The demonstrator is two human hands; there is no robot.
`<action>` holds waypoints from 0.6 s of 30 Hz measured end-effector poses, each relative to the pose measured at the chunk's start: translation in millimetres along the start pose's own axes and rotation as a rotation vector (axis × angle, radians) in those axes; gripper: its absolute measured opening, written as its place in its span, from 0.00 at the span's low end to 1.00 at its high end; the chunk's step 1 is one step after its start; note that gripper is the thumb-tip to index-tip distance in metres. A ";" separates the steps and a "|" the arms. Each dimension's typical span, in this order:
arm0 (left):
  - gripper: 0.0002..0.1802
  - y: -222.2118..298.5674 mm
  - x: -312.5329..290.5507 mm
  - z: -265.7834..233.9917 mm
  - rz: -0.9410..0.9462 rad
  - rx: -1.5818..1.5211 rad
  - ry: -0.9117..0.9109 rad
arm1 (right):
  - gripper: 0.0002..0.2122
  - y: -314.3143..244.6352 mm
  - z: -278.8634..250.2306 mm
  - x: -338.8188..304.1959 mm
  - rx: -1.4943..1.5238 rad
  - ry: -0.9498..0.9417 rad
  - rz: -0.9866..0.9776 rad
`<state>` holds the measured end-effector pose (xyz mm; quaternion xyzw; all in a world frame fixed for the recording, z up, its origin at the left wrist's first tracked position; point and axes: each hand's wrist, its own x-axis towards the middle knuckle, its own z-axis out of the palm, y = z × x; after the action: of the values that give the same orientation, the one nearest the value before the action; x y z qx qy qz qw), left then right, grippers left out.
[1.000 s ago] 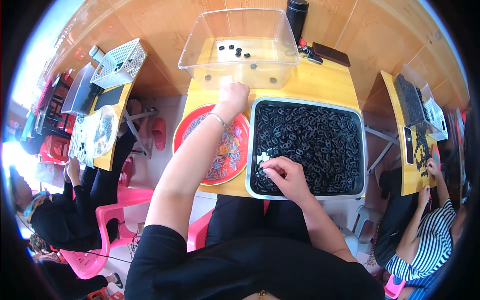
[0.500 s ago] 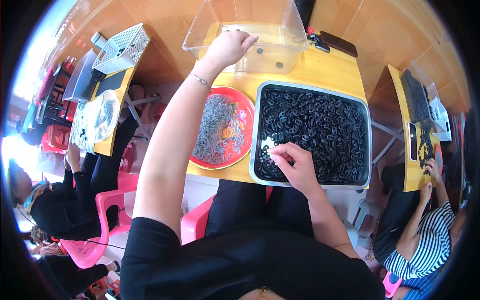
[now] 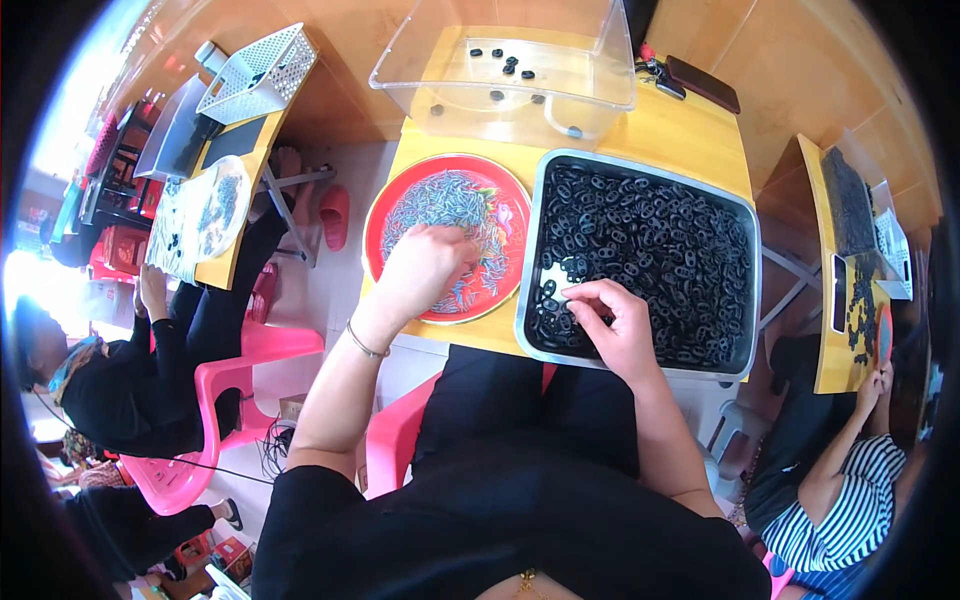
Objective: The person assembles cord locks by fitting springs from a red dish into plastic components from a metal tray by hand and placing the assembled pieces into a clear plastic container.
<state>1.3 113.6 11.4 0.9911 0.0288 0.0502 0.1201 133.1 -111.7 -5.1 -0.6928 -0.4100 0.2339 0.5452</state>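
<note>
Over the red round plate (image 3: 513, 205), my left hand (image 3: 428, 265) is lowered with its fingers bent together into a heap of small, thin grey pieces (image 3: 437, 198). What its fingertips hold, if anything, is hidden. My right hand (image 3: 618, 325) hovers at the left part of a metal tray (image 3: 640, 368), thumb and forefinger pinched together. Between these fingertips I cannot make out any object. Many small black oval pieces with two holes (image 3: 650, 250) fill the tray, apart from a bare pale patch beside the pinch.
Behind the plate and tray stands a clear plastic bin (image 3: 505, 120) with several black pieces inside. A dark flat case (image 3: 703, 84) and keys (image 3: 660, 78) lie right of it. People sit at yellow tables on both sides; a pink chair (image 3: 215, 390) stands left.
My left hand has come back from the clear bin to the plate. More black pieces now show in the bin. My right hand stays pinched over the tray.
</note>
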 end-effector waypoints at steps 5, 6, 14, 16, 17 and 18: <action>0.04 1.1 -13.4 12.8 -0.107 0.044 0.085 | 0.06 -3.4 -0.3 0.9 0.038 0.006 0.000; 0.04 0.9 -13.6 13.9 -0.105 0.044 0.086 | 0.06 -3.9 -1.2 0.7 0.037 0.013 0.012; 0.03 7.9 -8.9 21.0 -0.143 0.218 0.063 | 0.06 -1.7 -3.1 6.5 -0.087 0.015 -0.043; 0.04 5.7 -7.1 20.4 -0.140 0.158 0.103 | 0.06 1.6 -3.0 11.4 -0.280 0.010 -0.099; 0.04 5.3 -7.1 20.0 -0.141 0.099 0.143 | 0.06 3.1 -2.5 13.2 -0.281 0.011 -0.098; 0.04 7.8 -5.8 17.5 -0.137 0.097 0.143 | 0.05 4.7 -2.5 15.2 -0.422 -0.024 -0.155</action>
<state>-2.2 101.5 -4.1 0.9853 0.1072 0.1112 0.0725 144.9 -101.0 -6.9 -0.7550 -0.5085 0.1085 0.3995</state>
